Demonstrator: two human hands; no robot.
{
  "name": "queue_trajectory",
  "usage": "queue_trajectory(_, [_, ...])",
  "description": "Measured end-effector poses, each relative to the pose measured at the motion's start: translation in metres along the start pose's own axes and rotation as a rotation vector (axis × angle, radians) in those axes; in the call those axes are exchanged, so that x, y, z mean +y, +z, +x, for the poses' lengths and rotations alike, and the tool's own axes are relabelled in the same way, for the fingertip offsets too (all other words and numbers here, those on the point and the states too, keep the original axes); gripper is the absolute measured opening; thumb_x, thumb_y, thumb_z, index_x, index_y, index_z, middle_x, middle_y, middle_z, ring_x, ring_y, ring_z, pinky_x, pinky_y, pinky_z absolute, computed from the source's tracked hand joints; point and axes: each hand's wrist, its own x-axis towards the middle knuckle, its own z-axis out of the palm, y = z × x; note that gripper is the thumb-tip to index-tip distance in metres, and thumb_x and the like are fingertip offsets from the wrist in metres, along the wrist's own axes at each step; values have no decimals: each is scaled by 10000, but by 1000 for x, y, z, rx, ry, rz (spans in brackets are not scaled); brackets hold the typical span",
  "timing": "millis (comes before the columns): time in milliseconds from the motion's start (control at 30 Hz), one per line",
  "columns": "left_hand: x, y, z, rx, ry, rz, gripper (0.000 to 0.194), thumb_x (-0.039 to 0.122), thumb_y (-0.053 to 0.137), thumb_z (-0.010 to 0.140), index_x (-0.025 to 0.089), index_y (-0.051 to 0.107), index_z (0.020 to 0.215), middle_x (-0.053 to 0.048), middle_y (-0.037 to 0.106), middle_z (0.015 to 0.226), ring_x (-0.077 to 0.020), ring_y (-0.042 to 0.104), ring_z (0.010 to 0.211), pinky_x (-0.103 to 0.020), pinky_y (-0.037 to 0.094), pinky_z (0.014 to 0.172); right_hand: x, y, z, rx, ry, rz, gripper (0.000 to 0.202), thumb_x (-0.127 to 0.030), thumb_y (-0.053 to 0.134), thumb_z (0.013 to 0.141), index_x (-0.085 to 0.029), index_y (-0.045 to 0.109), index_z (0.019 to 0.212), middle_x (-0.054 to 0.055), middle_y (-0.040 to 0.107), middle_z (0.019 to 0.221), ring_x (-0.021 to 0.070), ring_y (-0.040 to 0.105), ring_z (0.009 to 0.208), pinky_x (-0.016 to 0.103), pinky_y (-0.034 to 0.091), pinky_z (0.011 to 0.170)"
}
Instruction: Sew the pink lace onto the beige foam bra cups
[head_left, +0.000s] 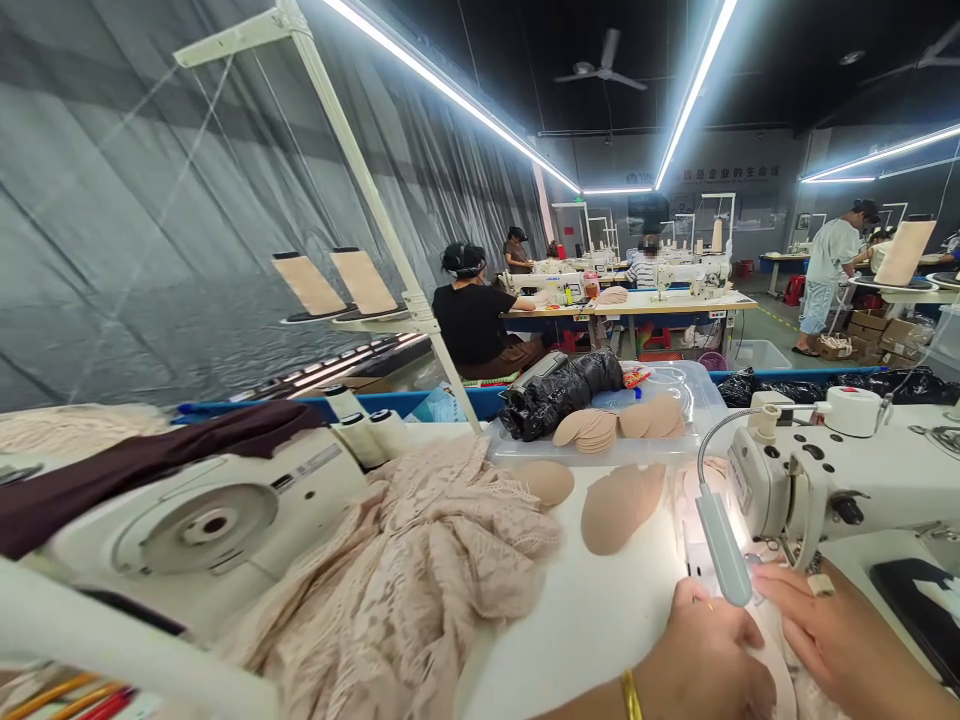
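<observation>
At the lower right, my left hand [709, 645] is curled, its fingers closed over the edge of a beige bra cup piece [776, 650]. A gold bangle circles that wrist. My right hand [832, 625] lies with fingers stretched out on the same piece, close to the needle area of a white sewing machine [795, 480]. A small lamp [724, 550] on a bent neck partly covers the spot between the hands, so the needle and the fingertips are hard to see. Two beige cup pieces [619, 510] rest on the white table [577, 610] beyond my left hand.
Crumpled beige lace fabric [420, 540] spreads left of the hands, beside another machine part [210, 520]. A clear plastic tray [697, 400] holds stacked cup pieces [589, 430] and a black plastic bundle [559, 390]. A thread stand [375, 190] rises at left. Several people work farther back.
</observation>
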Motion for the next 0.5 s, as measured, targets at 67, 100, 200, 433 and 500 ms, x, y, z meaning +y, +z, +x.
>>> queue_trajectory(67, [3, -10, -2, 26, 100, 86, 243, 308, 817, 729, 249, 742, 953, -57, 601, 967, -236, 590, 814, -355, 480, 668, 0, -3, 2, 1, -14, -30, 440, -139, 474, 927, -311, 768, 1207, 70, 818, 980, 281, 771, 903, 355, 620, 721])
queue_trajectory(100, [4, -17, -4, 24, 145, 104, 147, 245, 780, 733, 246, 732, 873, -54, 632, 972, -247, 607, 862, -380, 480, 741, 0, -5, 3, -3, -31, -44, 445, -138, 479, 921, -313, 768, 1210, 70, 817, 963, 279, 773, 874, 348, 615, 681])
queue_trajectory(200, [7, -40, -13, 9, 301, 139, 80, 155, 702, 723, 210, 645, 707, -31, 697, 960, -258, 633, 967, -431, 425, 922, 0, -12, 7, -41, -82, -77, 445, -141, 484, 919, -315, 768, 1215, 69, 815, 922, 275, 771, 791, 336, 598, 587])
queue_trajectory(433, [5, -83, -16, -8, 423, 274, 169, 208, 683, 796, 192, 557, 683, -7, 689, 848, -226, 621, 919, -398, 383, 923, -2, -14, 3, -106, -63, 76, 488, -112, 485, 917, -349, 710, 1279, 31, 800, 1266, 256, 767, 944, 355, 623, 745])
queue_trajectory(500, [1, -86, -13, -2, 434, 289, 200, 238, 694, 804, 193, 551, 671, -12, 684, 826, -227, 613, 903, -395, 384, 916, -3, -18, 5, -151, -100, 127, 411, -98, 502, 903, -336, 726, 1153, 16, 782, 1301, 242, 760, 950, 335, 610, 746])
